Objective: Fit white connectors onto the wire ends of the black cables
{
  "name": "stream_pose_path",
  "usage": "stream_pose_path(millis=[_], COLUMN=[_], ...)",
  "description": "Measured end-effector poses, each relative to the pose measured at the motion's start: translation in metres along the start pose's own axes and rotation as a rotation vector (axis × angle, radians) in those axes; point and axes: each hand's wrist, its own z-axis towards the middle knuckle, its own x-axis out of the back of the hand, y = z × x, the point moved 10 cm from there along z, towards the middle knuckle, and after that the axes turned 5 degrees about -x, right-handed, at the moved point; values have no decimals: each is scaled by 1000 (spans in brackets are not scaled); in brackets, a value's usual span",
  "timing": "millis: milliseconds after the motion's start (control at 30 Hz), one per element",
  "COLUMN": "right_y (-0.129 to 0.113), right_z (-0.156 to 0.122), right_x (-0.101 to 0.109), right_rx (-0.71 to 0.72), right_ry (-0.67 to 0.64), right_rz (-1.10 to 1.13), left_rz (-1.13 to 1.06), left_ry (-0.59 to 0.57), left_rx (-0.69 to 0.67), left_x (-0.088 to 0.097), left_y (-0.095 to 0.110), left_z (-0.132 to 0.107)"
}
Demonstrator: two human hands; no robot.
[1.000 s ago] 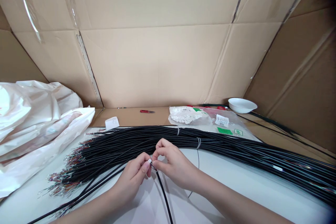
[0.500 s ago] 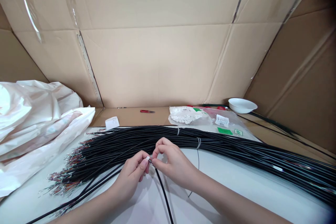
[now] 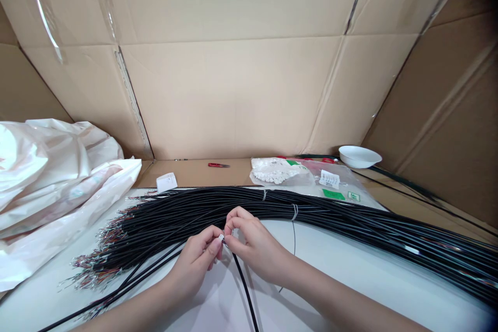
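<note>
My left hand (image 3: 196,262) pinches a tiny white connector (image 3: 221,237) between thumb and forefinger. My right hand (image 3: 252,244) meets it from the right, fingers pinched on the end of a single black cable (image 3: 245,290) that runs down toward me. Both hands hover just in front of a big bundle of black cables (image 3: 311,215) lying across the white table (image 3: 350,280). The bundle's stripped, coloured wire ends (image 3: 99,249) fan out at the left.
Crumpled white plastic bags (image 3: 50,187) fill the left. Behind the bundle lie a small white box (image 3: 166,182), a red tool (image 3: 218,165), bags of white connectors (image 3: 276,171) and a white bowl (image 3: 358,155). Cardboard walls (image 3: 233,93) enclose the bench.
The hands stay pinched together at the cable end, with only small shifts of the fingers. Nothing else has moved.
</note>
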Motion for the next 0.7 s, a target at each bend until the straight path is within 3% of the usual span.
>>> stream_pose_path(millis=[267, 700], right_y=[3, 10], right_z=[0, 0], right_x=[0, -6], right_rx=[-20, -72], right_ry=[-3, -31], right_rz=[19, 102], left_rz=[-31, 144], left_ry=[18, -22], left_rx=[20, -24], left_x=[1, 0], left_y=[1, 2], left_z=[0, 0])
